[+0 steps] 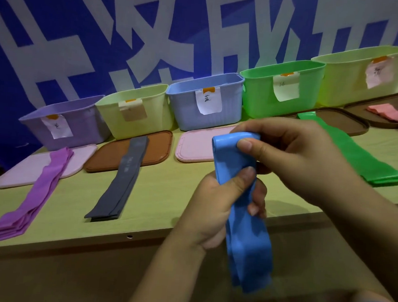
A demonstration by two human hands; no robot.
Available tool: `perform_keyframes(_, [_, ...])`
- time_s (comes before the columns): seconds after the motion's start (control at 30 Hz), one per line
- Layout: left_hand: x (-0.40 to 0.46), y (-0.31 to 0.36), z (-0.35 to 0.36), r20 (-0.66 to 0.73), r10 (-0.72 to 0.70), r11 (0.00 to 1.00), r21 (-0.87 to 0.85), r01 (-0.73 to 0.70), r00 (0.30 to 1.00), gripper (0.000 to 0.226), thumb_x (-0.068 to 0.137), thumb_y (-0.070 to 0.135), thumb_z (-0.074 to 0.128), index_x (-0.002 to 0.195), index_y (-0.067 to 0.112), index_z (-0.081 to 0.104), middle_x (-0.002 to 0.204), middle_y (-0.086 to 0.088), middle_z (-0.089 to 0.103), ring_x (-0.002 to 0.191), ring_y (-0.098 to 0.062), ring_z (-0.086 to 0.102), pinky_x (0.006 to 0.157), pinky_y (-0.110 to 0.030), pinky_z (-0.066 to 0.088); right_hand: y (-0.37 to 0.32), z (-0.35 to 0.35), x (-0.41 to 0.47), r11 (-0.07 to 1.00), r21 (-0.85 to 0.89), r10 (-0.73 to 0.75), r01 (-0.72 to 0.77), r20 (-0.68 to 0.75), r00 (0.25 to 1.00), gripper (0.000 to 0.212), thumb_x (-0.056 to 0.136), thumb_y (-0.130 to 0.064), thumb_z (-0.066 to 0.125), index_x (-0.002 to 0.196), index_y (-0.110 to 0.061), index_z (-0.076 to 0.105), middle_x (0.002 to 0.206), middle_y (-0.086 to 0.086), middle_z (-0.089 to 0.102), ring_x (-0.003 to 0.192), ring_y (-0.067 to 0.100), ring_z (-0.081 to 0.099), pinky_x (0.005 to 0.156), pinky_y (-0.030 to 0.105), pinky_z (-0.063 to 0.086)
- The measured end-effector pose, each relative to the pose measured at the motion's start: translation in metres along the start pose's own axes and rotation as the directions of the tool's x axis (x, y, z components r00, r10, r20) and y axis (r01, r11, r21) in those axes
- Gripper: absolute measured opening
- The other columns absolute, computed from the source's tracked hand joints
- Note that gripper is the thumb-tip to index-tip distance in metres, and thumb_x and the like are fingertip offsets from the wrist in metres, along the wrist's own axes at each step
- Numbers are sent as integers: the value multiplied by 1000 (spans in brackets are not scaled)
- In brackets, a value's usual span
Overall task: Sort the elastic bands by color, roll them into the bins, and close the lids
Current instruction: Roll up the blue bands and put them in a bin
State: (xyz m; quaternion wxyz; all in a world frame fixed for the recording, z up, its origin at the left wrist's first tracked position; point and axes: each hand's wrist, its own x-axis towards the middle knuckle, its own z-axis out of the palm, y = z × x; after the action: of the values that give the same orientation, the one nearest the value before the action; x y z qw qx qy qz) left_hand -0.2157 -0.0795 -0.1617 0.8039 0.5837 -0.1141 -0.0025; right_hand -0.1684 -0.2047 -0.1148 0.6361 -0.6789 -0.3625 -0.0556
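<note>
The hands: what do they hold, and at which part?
Both hold the blue band. The right hand pinches its folded top end; the left hand grips it just below, and the rest hangs down.

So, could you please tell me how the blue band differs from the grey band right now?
The blue band is held up by the left hand and right hand, its top end folded over; the grey band lies flat, untouched, across a brown lid and the table. Both are outside the bins.
</note>
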Motion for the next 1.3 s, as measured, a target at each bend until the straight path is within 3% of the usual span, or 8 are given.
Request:
perform_keyframes(0.17, [-4,-3,1,26,0,999,41,-2,1000,46,87,57,50,76,13,59,54,-1,46,44,-9,39,52,-25,44,13,5,-6,929,-339,-186,145,-91,978,15,84,-24,63,95,-20,72,70,-23,62,67,-4,59,61,11,48])
perform_keyframes(0.43, [-12,2,8,-214,63,955,296,3,975,62,65,75,24,49,28,61,41,-3,45,39,-16,43,45,-25,44,26,15,-17,699,-600,-449,388,54,892,29,88,-23,53,106,-7,69,99,2,71,94,10,60,83,15,45])
perform_keyframes(0.6, [-13,-1,5,-166,92,962,269,-44,982,70,88,68,24,64,16,63,44,-5,47,40,-16,42,44,-22,40,24,7,-17,881,-329,-321,340,111,941,25,85,-19,63,109,-12,69,93,-26,61,79,-12,60,70,4,44])
perform_keyframes(0.77, [-14,-3,-3,-138,122,927,370,-63,983,53,90,53,30,70,19,65,52,-4,54,45,-15,45,50,-24,42,21,6,-17,993,110,13,-32,171,985,27,81,-17,63,108,-16,67,70,-16,69,53,8,64,59,11,47])
perform_keyframes(0.9, [-16,0,-6,-80,134,877,474,-81,988,43,93,41,30,77,11,57,52,1,54,49,-11,47,54,-22,46,20,3,-13,978,70,183,-198,178,967,36,84,-47,53,115,-30,61,96,-10,72,84,23,66,75,21,54])
perform_keyframes(1.07, [-17,-1,-13,3,119,872,478,-106,993,37,96,35,32,80,16,59,62,-4,62,60,-17,61,65,-25,50,22,4,-11,955,122,203,-271,395,896,32,92,-31,50,103,-3,60,62,13,63,48,29,60,54,32,50])
perform_keyframes(1.2, [-18,-2,-21,8,89,946,313,-87,996,28,85,51,58,104,33,69,96,-4,71,95,-24,67,87,-44,54,19,7,-14,956,163,194,-242,264,945,19,83,-34,64,90,-17,66,61,13,51,45,23,45,41,29,39])
perform_keyframes(1.3, [-16,-2,-23,67,83,995,47,-86,994,45,74,55,69,112,30,69,108,2,69,103,-16,64,86,-33,54,14,12,-16,984,106,123,-144,184,975,16,79,-34,60,88,-22,68,72,-2,65,64,11,62,55,33,53])
